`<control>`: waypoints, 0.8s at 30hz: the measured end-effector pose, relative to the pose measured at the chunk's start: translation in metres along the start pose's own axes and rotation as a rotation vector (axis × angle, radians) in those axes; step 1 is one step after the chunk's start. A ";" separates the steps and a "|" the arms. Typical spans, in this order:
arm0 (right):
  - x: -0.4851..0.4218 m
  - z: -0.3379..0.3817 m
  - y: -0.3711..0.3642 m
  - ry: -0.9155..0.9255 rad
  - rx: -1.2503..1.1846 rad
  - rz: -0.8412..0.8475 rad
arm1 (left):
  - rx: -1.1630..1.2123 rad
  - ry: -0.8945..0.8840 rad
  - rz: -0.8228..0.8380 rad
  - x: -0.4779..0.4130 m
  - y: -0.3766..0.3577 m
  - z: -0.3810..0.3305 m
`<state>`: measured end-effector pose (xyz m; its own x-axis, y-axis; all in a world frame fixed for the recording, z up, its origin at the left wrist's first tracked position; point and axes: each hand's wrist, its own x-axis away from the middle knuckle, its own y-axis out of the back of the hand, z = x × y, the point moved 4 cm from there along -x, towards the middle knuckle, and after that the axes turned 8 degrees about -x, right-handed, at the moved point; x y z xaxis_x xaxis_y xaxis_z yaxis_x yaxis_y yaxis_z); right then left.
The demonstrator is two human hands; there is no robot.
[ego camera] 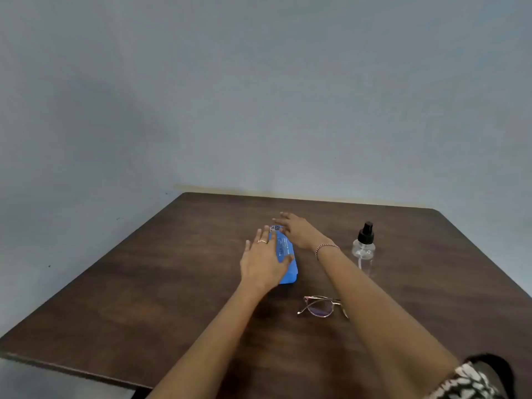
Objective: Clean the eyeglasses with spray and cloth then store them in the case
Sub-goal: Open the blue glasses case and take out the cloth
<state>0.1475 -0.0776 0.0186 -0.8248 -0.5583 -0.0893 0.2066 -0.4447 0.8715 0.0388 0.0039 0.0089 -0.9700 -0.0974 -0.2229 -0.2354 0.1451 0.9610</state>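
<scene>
You are looking at a blue case (287, 254) lying closed mid-table. Thin-rimmed eyeglasses (319, 306) are lying nearer you, and a clear spray bottle (364, 249) with a black nozzle is standing upright to the right.

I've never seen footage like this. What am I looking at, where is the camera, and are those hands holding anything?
There is no machine here: a person wears a camera on the head, looking forward and down at their own arms. A dark wooden table stands against a plain wall. The left hand and right hand, both with fingers spread, are at a blue case, over or on it; neither grips anything. A clear spray bottle with a black top stands upright to the right. Eyeglasses lie nearer the person, partly hidden under the right forearm. No cloth shows.
</scene>
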 end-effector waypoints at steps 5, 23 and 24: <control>-0.008 -0.001 -0.004 -0.055 0.048 0.134 | 0.004 -0.015 0.083 0.004 -0.009 -0.005; 0.011 0.012 0.001 -0.041 0.353 0.214 | 0.096 0.060 0.017 0.018 -0.008 0.044; 0.013 0.015 0.001 -0.040 0.339 0.188 | 0.123 0.051 0.026 0.018 -0.008 0.051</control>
<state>0.1290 -0.0749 0.0254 -0.8104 -0.5773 0.1002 0.1761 -0.0768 0.9814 0.0201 0.0511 -0.0110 -0.9722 -0.1414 -0.1865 -0.2189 0.2679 0.9382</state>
